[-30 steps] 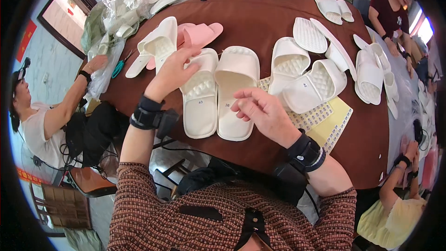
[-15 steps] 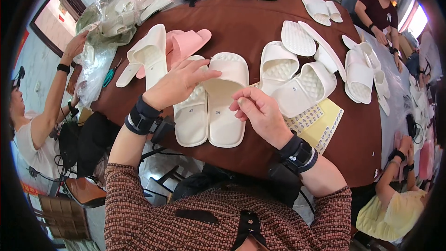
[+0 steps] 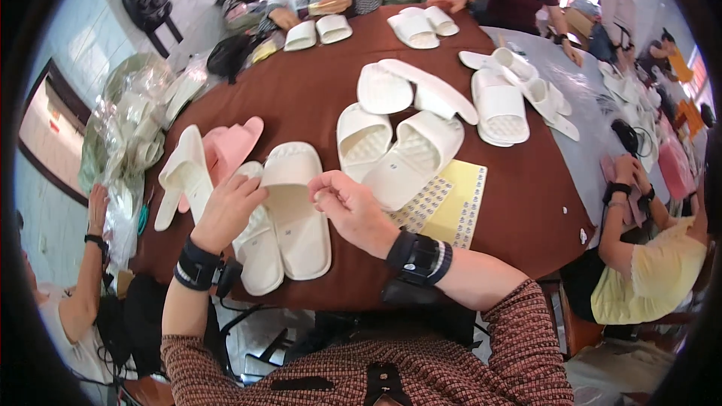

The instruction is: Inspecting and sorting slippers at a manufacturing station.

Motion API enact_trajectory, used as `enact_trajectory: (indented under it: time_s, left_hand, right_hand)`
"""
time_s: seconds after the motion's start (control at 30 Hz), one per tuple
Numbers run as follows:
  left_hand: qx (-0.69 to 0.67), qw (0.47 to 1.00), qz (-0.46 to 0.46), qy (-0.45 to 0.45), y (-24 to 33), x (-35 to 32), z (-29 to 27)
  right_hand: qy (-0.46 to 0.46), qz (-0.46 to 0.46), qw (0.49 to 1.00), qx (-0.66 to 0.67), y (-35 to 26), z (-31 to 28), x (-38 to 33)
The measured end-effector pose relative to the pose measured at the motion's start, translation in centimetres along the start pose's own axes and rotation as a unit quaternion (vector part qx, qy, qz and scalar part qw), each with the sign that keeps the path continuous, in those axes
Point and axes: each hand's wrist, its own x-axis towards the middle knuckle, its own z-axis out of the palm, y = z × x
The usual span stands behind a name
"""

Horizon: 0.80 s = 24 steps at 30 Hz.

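A pair of white slippers lies side by side on the brown cloth before me, the left slipper (image 3: 259, 259) tilted against the right slipper (image 3: 304, 244). My left hand (image 3: 229, 210) lies over the left slipper's strap, its fingers curled at the straps where the two slippers meet; the thumb is hidden. Fingers and thumb of my right hand (image 3: 350, 207) are pinched together beside the right slipper's strap. Whatever is in that pinch is too small to make out. Right of this hand, yellow sticker sheets (image 3: 462, 207) with rows of small printed labels lie partly under another white slipper (image 3: 410, 165).
Pink slippers (image 3: 233, 143) and a white slipper (image 3: 184, 169) lie at my left. More white slippers (image 3: 502, 109) are spread across the table (image 3: 519, 210). Clear plastic bags (image 3: 128, 143) sit at the far left. People work around the table, including one in a yellow top (image 3: 647, 271).
The view has turned right, shifting the table leftward in it. My left fingers have gone from spread above the slippers to curled at the straps. My right hand stays pinched, now nearer the strap.
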Motion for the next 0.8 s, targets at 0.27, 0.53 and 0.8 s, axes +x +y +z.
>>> enact_trajectory:
  time_s: [0.27,0.53,0.8]
  left_hand:
    - [0.017,0.996,-0.041,0.081,0.3,0.1,-2.7]
    - [0.149,0.98,-0.06,0.119,0.1,0.8,-5.8]
    - [0.194,0.974,-0.028,0.112,1.8,0.5,-6.9]
  right_hand:
    - [0.101,-0.024,0.994,0.021,0.0,-0.8,0.7]
    - [-0.042,0.062,0.981,0.181,-1.3,-0.9,1.0]
    - [-0.067,0.147,0.955,0.25,-0.6,-0.4,0.2]
